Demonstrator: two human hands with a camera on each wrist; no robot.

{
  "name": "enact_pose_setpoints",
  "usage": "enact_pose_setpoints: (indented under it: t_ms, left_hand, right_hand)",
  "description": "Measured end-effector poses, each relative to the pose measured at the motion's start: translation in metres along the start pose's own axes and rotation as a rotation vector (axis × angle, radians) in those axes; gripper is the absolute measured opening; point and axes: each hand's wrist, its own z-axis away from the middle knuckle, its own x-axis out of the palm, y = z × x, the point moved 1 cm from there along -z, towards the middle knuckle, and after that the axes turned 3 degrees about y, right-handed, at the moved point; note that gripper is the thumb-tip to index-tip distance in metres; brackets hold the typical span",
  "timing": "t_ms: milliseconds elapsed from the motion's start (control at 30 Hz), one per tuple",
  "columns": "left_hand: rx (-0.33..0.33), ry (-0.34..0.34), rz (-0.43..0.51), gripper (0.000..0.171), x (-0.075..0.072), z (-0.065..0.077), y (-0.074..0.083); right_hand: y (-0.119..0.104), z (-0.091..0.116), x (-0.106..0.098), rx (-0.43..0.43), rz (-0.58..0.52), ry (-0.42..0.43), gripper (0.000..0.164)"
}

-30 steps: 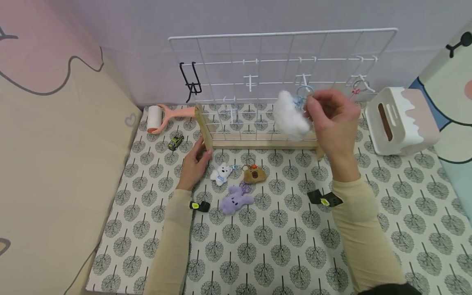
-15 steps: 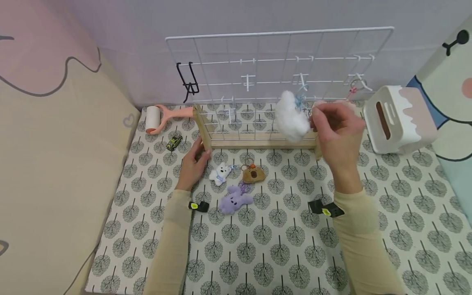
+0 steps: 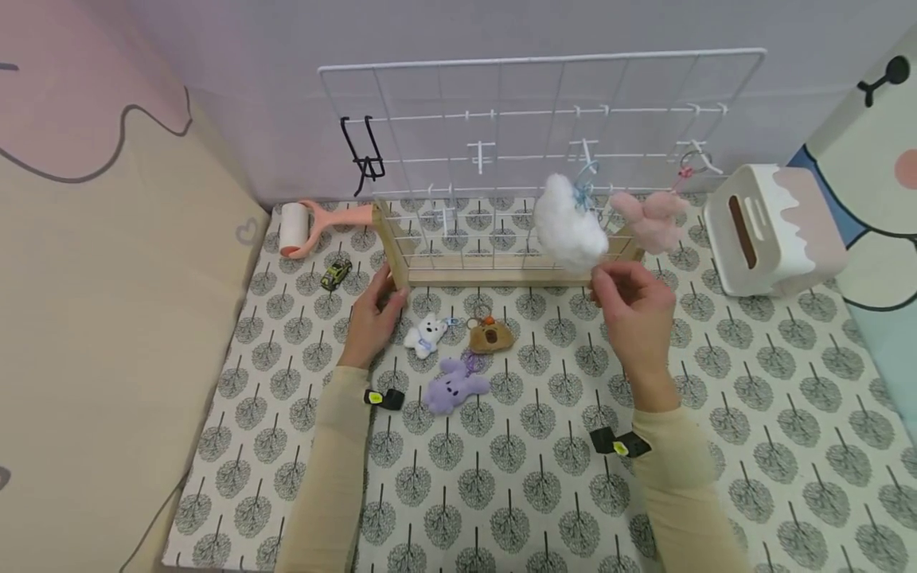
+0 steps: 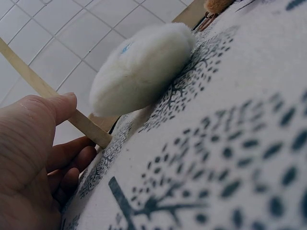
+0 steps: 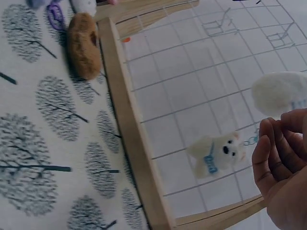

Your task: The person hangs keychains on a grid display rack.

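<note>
My left hand (image 3: pixel 372 322) grips the wooden foot (image 4: pixel 86 127) at the left end of a white wire grid rack (image 3: pixel 516 111), thumb on one side and fingers behind. A fluffy white plush keychain (image 3: pixel 567 224) hangs by its blue ring from a white hook. My right hand (image 3: pixel 637 318) is at its lower edge, thumb and forefinger tips close together; I cannot tell whether they pinch it. In the right wrist view, a small white bear (image 5: pixel 218 155) with a blue scarf hangs beside the fingers on a chain. A pink plush (image 3: pixel 652 220) hangs at the far right.
On the tree-print cloth lie a white bear charm (image 3: pixel 426 334), a brown plush (image 3: pixel 490 337) and a purple bunny (image 3: pixel 453 390). A lint roller (image 3: pixel 295 229) and toy car (image 3: pixel 335 274) lie left of the rack. A pink-and-white box (image 3: pixel 774 231) stands right. A black hook (image 3: pixel 368 163) hangs upper left.
My right hand let go of the blue ring, leaving the white plush hanging, and dropped to its lower edge. The pink plush came into view. My left hand stayed on the wooden foot.
</note>
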Motion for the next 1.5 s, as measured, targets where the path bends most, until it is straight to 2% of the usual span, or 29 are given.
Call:
enact_pose_setpoints:
  t_ms: [167,333,633,833,933,1167,1333,1500]
  left_hand:
    - [-0.006,0.001,-0.002,0.062,-0.002,0.001,-0.001]
    - [-0.007,-0.003,0.001,0.062,-0.001,0.001,-0.003]
    - [-0.002,0.004,-0.001,0.062,-0.001,-0.002,0.001]
    - [0.008,-0.003,-0.001,0.061,-0.001,-0.002,0.003]
    - [-0.003,-0.001,0.003,0.061,-0.001,-0.002,0.003]
    - [0.013,0.011,-0.048,0.062,0.003,-0.008,-0.038]
    - [0.017,0.014,-0.042,0.062,0.003,-0.009,-0.039]
    - [0.012,0.014,-0.042,0.062,0.002,-0.008,-0.039]
  right_hand:
    - [0.027,0.018,0.017,0.037,0.071,-0.109,0.010]
    - [0.045,0.035,0.035,0.056,0.148,-0.209,0.010]
    - [0.057,0.067,0.052,0.122,0.225,-0.346,0.010]
    - [0.058,0.081,0.060,0.155,0.188,-0.419,0.011]
    - [0.060,0.089,0.063,0.140,0.178,-0.449,0.010]
    - [0.067,0.102,0.071,0.125,0.216,-0.519,0.005]
    - [0.067,0.104,0.075,0.047,0.275,-0.551,0.007]
    - [0.067,0.108,0.080,-0.073,0.391,-0.561,0.019]
